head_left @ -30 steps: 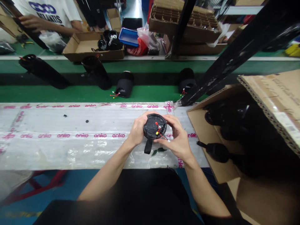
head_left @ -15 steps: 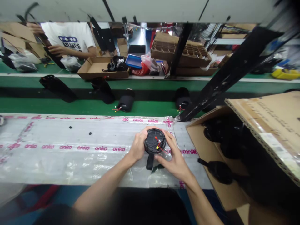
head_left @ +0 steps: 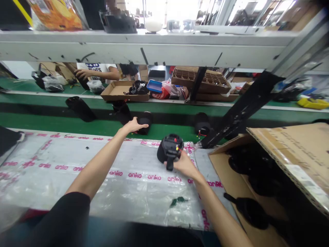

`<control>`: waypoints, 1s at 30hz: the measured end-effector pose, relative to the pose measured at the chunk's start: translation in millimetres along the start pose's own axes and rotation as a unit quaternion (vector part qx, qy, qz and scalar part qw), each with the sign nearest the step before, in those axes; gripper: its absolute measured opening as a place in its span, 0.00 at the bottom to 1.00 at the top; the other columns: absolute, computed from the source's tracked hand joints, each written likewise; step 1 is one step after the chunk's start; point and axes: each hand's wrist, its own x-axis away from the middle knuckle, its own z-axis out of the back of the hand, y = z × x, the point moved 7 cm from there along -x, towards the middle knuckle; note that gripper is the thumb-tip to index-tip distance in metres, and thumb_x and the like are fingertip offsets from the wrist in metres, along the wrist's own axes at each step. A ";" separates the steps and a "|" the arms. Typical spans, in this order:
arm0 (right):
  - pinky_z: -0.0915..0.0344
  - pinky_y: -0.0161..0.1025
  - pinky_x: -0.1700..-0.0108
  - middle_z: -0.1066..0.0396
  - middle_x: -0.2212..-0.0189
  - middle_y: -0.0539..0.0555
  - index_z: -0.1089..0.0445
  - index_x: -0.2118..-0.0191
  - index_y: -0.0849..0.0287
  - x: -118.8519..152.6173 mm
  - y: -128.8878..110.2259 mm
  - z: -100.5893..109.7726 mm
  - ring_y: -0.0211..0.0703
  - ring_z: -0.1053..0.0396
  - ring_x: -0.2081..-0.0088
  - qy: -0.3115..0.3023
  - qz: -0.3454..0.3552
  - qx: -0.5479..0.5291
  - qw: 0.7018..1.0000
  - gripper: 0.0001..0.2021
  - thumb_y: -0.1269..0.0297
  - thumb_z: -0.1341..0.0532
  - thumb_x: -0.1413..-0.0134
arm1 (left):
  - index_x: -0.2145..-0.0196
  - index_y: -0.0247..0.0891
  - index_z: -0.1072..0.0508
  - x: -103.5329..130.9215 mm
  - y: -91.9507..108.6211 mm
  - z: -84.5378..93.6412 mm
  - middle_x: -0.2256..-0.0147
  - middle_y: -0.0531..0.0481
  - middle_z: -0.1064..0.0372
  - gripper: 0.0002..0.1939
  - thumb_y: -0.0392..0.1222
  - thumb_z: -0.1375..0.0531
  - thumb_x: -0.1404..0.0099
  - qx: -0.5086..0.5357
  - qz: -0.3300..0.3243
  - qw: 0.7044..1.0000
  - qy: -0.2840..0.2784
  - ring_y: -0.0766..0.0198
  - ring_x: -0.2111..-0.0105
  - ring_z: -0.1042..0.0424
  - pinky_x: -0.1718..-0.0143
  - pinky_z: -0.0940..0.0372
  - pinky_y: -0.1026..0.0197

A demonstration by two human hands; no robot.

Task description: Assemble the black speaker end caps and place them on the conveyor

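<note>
My right hand [head_left: 185,164] grips a black round unit [head_left: 164,151] by its right side, above the plastic-covered table [head_left: 102,192]. A black strap and small red and yellow connectors show on its top. My left hand [head_left: 135,126] is stretched out over the green belt [head_left: 169,132], fingers apart, at the left side of a black cylinder [head_left: 145,122]; whether it touches the cylinder is unclear. Another black cylinder [head_left: 202,123] with red wires lies further right on the belt.
Two taller black tubes [head_left: 81,109] [head_left: 121,111] stand on the belt at the left. An open carton [head_left: 288,154] of black parts is at the right, beside a slanted black post [head_left: 241,103]. Across the belt, a person's hand [head_left: 83,73] holds a dark tube.
My left hand has let go of the round unit and reached forward and left to the belt. My right hand keeps the unit, now tilted. The view has tipped upward.
</note>
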 end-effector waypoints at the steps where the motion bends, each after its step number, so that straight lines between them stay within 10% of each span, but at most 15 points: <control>1: 0.27 0.59 0.37 0.19 0.46 0.61 0.30 0.40 0.57 -24.6 -1.7 1.9 0.58 0.20 0.45 0.010 0.007 0.001 1.000 0.39 0.58 0.19 0.59 | 0.28 0.33 0.39 0.5 -4.4 2.6 0.43 0.27 0.22 0.54 0.71 0.32 0.40 0.009 -0.005 1.000 0.003 0.37 0.47 0.18 0.45 0.27 0.46; 6: 0.32 0.59 0.32 0.21 0.43 0.63 0.33 0.40 0.59 -147.5 12.4 18.1 0.58 0.23 0.41 0.087 0.006 0.027 0.996 0.44 0.59 0.19 0.66 | 0.30 0.42 0.38 39.3 -16.7 44.8 0.44 0.35 0.22 0.49 0.68 0.30 0.41 0.010 -0.045 0.996 0.074 0.36 0.41 0.23 0.39 0.31 0.41; 10: 0.35 0.60 0.30 0.22 0.42 0.64 0.33 0.39 0.60 -204.0 33.2 26.7 0.59 0.25 0.39 0.117 -0.023 0.055 0.991 0.47 0.63 0.19 0.70 | 0.36 0.48 0.32 106.4 -2.2 72.4 0.41 0.42 0.31 0.42 0.58 0.25 0.46 0.032 -0.236 0.956 0.172 0.45 0.48 0.20 0.40 0.28 0.42; 15: 0.35 0.61 0.30 0.23 0.40 0.65 0.35 0.36 0.61 -217.3 45.3 24.4 0.61 0.26 0.36 0.105 -0.039 0.062 0.992 0.49 0.62 0.20 0.68 | 0.35 0.46 0.37 198.5 6.3 24.8 0.34 0.35 0.44 0.44 0.46 0.25 0.46 0.076 -0.475 0.864 0.151 0.37 0.31 0.36 0.37 0.28 0.39; 18: 0.37 0.62 0.28 0.27 0.35 0.67 0.37 0.32 0.60 -206.4 44.6 22.4 0.61 0.29 0.33 0.086 -0.047 0.054 0.994 0.50 0.62 0.21 0.64 | 0.31 0.48 0.44 228.6 -5.0 -12.4 0.35 0.35 0.40 0.48 0.39 0.27 0.44 0.151 -0.496 0.839 0.168 0.36 0.26 0.45 0.31 0.35 0.31; 25: 0.42 0.66 0.25 0.32 0.29 0.65 0.32 0.33 0.52 -102.0 17.5 9.0 0.62 0.34 0.27 -0.032 -0.063 0.008 0.997 0.40 0.56 0.24 0.52 | 0.28 0.50 0.47 217.4 -46.8 -83.1 0.36 0.37 0.37 0.57 0.58 0.21 0.46 0.412 -0.194 0.863 0.219 0.41 0.37 0.27 0.36 0.28 0.37; 30: 0.44 0.60 0.23 0.46 0.21 0.58 0.42 0.24 0.44 15.2 -18.8 -17.2 0.57 0.44 0.22 -0.186 -0.032 -0.041 0.981 0.52 0.49 0.21 0.51 | 0.33 0.47 0.39 213.9 -4.1 -100.8 0.37 0.37 0.32 0.52 0.57 0.20 0.48 0.460 -0.296 0.829 0.114 0.42 0.37 0.27 0.35 0.29 0.39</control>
